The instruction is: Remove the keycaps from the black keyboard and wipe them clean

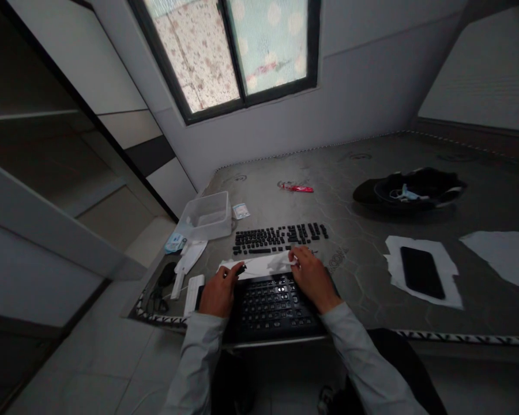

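Observation:
A black keyboard [270, 308] with its keycaps taken off lies at the near table edge, below both hands. My left hand [218, 291], over its upper left corner, is closed in a pinch on a small black keycap [241, 269]. Above the keyboard's upper right part, my right hand [312, 276] pinches a crumpled white tissue [281, 263]. A flat white sheet [253, 266] lies just behind the keyboard, partly covered by the hands. Beyond it, loose black keycaps [263, 236] are laid out in rows on the grey tablecloth.
A clear plastic box [210, 216] stands at the left, with a small white packet [241, 211] beside it. A white power strip [194, 294] lies left of the keyboard. A red tool [297, 188] lies farther back. At right are a phone [421, 271] on paper and a black cap [409, 187].

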